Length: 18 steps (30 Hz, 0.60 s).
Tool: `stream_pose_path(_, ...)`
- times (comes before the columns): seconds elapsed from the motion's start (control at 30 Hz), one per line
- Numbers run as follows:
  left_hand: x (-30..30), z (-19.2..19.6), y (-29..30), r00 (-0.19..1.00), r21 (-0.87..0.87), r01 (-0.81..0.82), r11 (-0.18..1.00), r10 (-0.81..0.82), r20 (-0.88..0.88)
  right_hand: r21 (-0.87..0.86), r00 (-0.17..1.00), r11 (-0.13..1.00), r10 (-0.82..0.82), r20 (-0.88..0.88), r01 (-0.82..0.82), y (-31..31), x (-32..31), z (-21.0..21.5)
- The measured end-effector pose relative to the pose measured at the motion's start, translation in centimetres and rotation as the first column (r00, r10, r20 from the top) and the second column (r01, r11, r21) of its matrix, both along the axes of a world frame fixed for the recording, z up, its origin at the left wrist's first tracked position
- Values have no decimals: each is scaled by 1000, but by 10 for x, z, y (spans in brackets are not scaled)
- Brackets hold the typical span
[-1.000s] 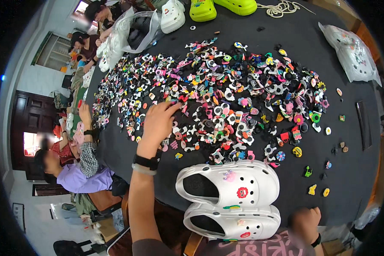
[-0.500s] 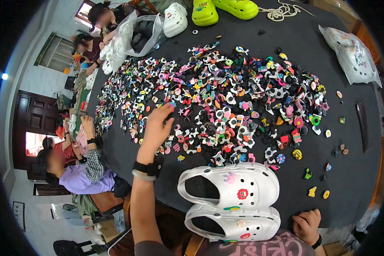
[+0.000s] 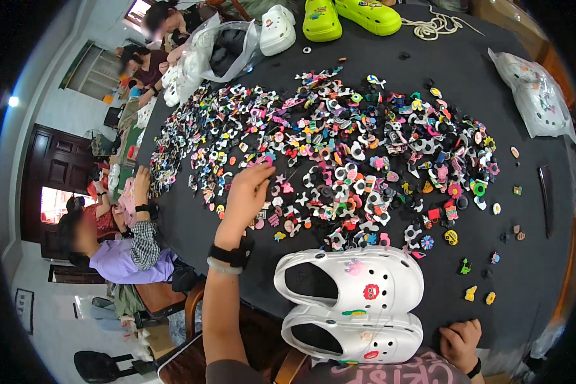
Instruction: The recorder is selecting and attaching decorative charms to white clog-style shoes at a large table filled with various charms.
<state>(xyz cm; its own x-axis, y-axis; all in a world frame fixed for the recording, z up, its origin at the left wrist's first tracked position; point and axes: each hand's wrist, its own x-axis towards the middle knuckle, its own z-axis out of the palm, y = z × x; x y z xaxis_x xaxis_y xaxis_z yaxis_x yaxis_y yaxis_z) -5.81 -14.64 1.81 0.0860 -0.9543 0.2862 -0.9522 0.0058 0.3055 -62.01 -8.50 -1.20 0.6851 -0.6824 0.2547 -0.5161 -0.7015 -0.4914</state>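
Observation:
My left hand (image 3: 248, 192) reaches over the near edge of a large pile of small colourful shoe charms (image 3: 345, 153). Its fingers are bent, with the thumb apart from them, and I see nothing held. Just beyond the fingertips lies a blue and pink charm (image 3: 270, 157). Over on the right, my right hand (image 3: 461, 340) rests at the table's near edge, fingers curled in, with no object showing. Between my arms sit two white clogs side by side, the farther clog (image 3: 390, 281) and the nearer clog (image 3: 390, 336), both with charms on top, including a red one.
Loose charms such as a yellow butterfly (image 3: 470, 293) lie right of the clogs. A dark strip (image 3: 545, 201) and bagged white clogs (image 3: 534, 96) lie far right. Lime clogs (image 3: 368, 16), a white clog (image 3: 277, 31) and cord (image 3: 438, 27) sit at the back. Several people work at left.
My left hand has drawn back slightly from the blue and pink charm, its fingers more bent. The whole view has shifted a little; my right hand stays at the table edge.

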Motion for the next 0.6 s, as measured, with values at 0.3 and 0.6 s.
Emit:
stream_pose_path(0.3,-8,-17,-51,991,46,122,991,-119,-65,4,1000,1000,-11,4,11,2,1,3)
stream_pose_path(0.6,21,-23,-21,986,52,-164,985,165,-23,-12,1000,1000,-5,11,5,-1,0,3)
